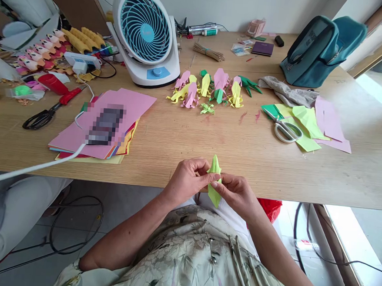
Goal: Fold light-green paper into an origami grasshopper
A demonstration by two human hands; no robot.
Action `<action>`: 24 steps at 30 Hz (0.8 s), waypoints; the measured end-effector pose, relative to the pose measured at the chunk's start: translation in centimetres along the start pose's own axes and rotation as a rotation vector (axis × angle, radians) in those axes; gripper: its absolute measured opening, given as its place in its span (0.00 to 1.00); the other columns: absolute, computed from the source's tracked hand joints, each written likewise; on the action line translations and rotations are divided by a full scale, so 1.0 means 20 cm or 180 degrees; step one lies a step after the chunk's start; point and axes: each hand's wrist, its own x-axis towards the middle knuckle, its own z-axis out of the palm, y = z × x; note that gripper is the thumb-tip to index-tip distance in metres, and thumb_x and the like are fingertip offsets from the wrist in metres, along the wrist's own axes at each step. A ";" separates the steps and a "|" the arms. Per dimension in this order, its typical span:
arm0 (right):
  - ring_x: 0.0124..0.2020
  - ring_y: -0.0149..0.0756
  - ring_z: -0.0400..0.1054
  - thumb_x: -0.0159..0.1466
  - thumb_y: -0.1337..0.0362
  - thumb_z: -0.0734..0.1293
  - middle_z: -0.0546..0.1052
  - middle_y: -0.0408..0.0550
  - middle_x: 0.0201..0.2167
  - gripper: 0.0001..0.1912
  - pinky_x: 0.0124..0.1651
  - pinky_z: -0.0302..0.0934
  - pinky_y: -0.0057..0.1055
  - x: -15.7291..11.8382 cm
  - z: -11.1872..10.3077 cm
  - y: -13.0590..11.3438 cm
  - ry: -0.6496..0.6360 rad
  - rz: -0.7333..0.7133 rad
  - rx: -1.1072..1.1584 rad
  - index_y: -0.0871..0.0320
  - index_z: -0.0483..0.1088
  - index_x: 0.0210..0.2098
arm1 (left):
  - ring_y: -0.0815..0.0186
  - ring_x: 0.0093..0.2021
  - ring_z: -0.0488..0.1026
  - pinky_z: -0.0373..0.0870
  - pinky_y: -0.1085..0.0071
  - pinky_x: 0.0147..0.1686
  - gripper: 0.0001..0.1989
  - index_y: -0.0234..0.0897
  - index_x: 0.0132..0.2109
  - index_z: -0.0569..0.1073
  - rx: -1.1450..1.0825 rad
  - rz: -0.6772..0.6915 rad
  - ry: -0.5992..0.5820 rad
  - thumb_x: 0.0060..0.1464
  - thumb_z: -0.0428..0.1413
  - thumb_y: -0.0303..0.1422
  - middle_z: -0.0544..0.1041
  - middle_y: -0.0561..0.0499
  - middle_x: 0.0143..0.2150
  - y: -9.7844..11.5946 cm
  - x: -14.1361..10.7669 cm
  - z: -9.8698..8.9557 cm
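Note:
A folded piece of lime-green paper (214, 196), narrow and pointed at both ends, is held upright at the table's front edge. My left hand (191, 176) pinches it from the left, thumb lying across its middle. From the other side my right hand (236, 190) grips it between thumb and fingers. Some of the fingertips are hidden behind the paper. Beyond my hands, several folded paper figures (220, 80) in pink, yellow and green stand grouped on the wooden table (178, 133). A small lime-green figure (207, 109) lies just in front of them.
To the left, a blurred phone-like device (107, 124) with a white cable rests on stacked coloured paper (132, 97). Black-handled scissors (40, 118) lie farther left, white-handled scissors (288, 131) on paper at right. A fan (146, 31) and a teal bag (311, 55) stand behind.

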 end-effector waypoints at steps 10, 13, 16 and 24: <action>0.24 0.29 0.56 0.60 0.48 0.71 0.65 0.41 0.21 0.19 0.27 0.50 0.28 0.00 0.01 0.02 0.0089 0.0023 -0.0253 0.59 0.72 0.26 | 0.74 0.25 0.59 0.57 0.76 0.26 0.22 0.35 0.23 0.63 0.0049 0.0128 0.0391 0.47 0.67 0.42 0.62 0.57 0.23 0.00 0.01 0.00; 0.24 0.28 0.53 0.62 0.50 0.70 0.63 0.40 0.21 0.19 0.27 0.48 0.29 -0.01 0.00 0.02 0.0004 0.0049 -0.0277 0.59 0.70 0.26 | 0.72 0.27 0.62 0.60 0.75 0.27 0.20 0.35 0.25 0.66 -0.0062 0.0063 0.0367 0.47 0.67 0.43 0.65 0.56 0.25 -0.02 0.02 0.00; 0.24 0.29 0.55 0.64 0.50 0.69 0.65 0.41 0.22 0.19 0.28 0.49 0.29 -0.01 0.00 0.01 -0.0151 0.0081 -0.0275 0.59 0.69 0.27 | 0.72 0.27 0.62 0.60 0.75 0.27 0.20 0.35 0.25 0.67 -0.0143 0.0044 0.0351 0.46 0.68 0.42 0.66 0.56 0.25 -0.03 0.02 0.00; 0.24 0.28 0.56 0.64 0.53 0.68 0.66 0.40 0.22 0.17 0.27 0.49 0.28 -0.01 0.00 0.02 -0.0229 0.0091 -0.0294 0.59 0.67 0.26 | 0.73 0.26 0.63 0.61 0.76 0.26 0.21 0.35 0.26 0.66 -0.0404 -0.0001 0.0423 0.45 0.69 0.43 0.67 0.56 0.25 -0.04 0.04 -0.01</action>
